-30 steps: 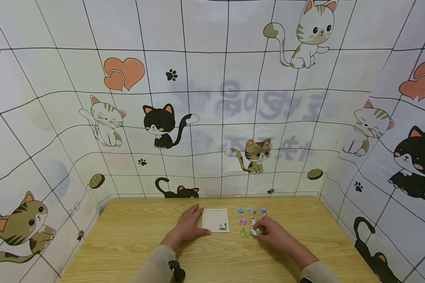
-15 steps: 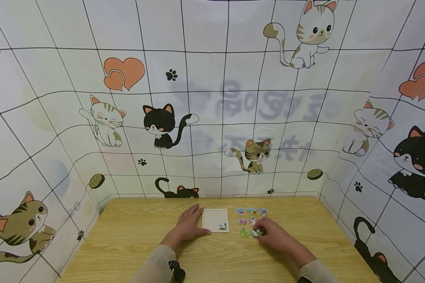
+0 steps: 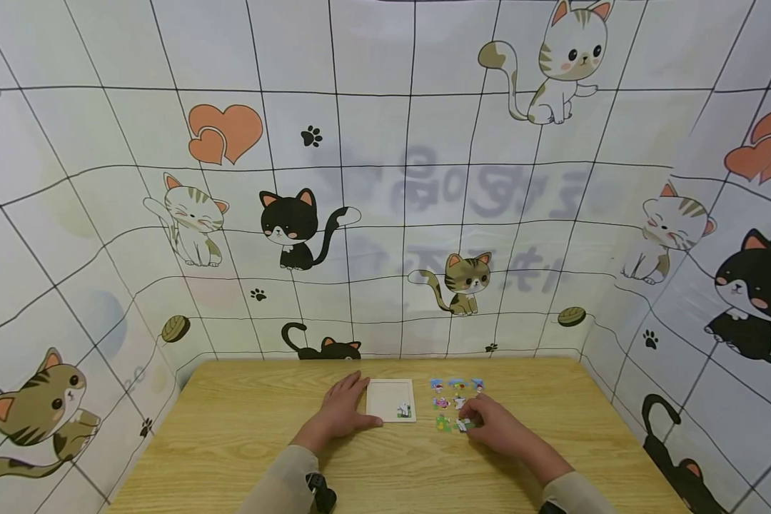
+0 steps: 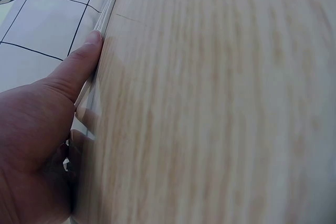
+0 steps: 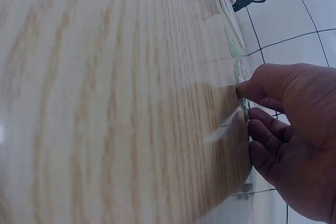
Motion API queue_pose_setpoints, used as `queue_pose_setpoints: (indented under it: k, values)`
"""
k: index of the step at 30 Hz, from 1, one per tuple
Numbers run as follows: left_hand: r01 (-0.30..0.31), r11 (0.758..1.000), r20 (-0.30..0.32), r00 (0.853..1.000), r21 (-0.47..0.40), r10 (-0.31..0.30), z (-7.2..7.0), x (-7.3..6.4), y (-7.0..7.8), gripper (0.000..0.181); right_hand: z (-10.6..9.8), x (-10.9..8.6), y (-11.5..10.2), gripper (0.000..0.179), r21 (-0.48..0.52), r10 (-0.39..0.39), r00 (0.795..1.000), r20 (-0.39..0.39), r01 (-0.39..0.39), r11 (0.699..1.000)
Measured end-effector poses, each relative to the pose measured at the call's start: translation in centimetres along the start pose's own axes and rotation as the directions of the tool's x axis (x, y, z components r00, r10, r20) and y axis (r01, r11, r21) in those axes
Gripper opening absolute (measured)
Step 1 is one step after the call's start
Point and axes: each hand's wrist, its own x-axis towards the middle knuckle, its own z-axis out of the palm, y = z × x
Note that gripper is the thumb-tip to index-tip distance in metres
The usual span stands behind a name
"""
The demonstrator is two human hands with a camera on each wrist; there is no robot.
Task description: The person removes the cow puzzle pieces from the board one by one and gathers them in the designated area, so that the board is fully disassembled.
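Note:
A pale square puzzle tray (image 3: 388,392) lies on the table, with one puzzle piece (image 3: 404,410) in its lower right corner. My left hand (image 3: 343,410) rests at the tray's left side, fingers extended along the edge and thumb by the near left corner. To the right of the tray, loose colourful puzzle pieces (image 3: 440,402) lie in rows. My right hand (image 3: 495,426) pinches a green-and-white puzzle piece (image 3: 463,424) in the nearest row, its fingers covering part of it. From the right wrist view, the thumb and fingertips (image 5: 254,114) meet low at the tabletop around that thin piece.
The wooden table (image 3: 244,407) has bare surface on both sides and in front of the tray. A cat-print cloth wall (image 3: 373,235) rises behind the table and along its sides. A dark strap device (image 3: 321,492) sits at the left sleeve cuff.
My right hand has shifted only slightly at the near-row puzzle piece, its fingers now a little lower over it. The left hand and the tray stay where they were.

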Motion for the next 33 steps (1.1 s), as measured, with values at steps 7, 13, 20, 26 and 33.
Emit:
queue_pose_setpoints:
  k: [7, 13, 20, 26, 33]
  values:
    - [0.008, 1.000, 0.004, 1.000, 0.007, -0.008, 0.2, 0.3, -0.4, 0.104, 0.1, 0.0, -0.1, 0.018, -0.005, 0.011, 1.000, 0.000, -0.011, 1.000]
    - [0.008, 1.000, 0.008, 1.000, 0.009, -0.008, 0.2, 0.3, -0.4, 0.105, 0.1, -0.1, -0.3, 0.018, -0.004, 0.003, 1.000, -0.009, -0.003, 1.000]
    - [0.007, 1.000, 0.010, 1.000, 0.005, -0.007, 0.1, 0.2, -0.3, 0.104, 0.1, -0.1, -0.4, 0.019, -0.015, -0.009, 1.000, -0.027, 0.009, 1.000]
    - [0.006, 1.000, 0.014, 1.000, 0.005, -0.006, 0.2, 0.2, -0.4, 0.104, -0.1, 0.1, -0.8, 0.020, -0.013, -0.035, 0.997, -0.068, 0.034, 0.999]
    - [0.005, 1.000, 0.012, 1.000, -0.002, -0.005, 0.0, 0.2, -0.3, 0.104, 0.0, 1.0, -1.5, 0.020, -0.039, -0.049, 0.995, -0.090, 0.045, 0.998]
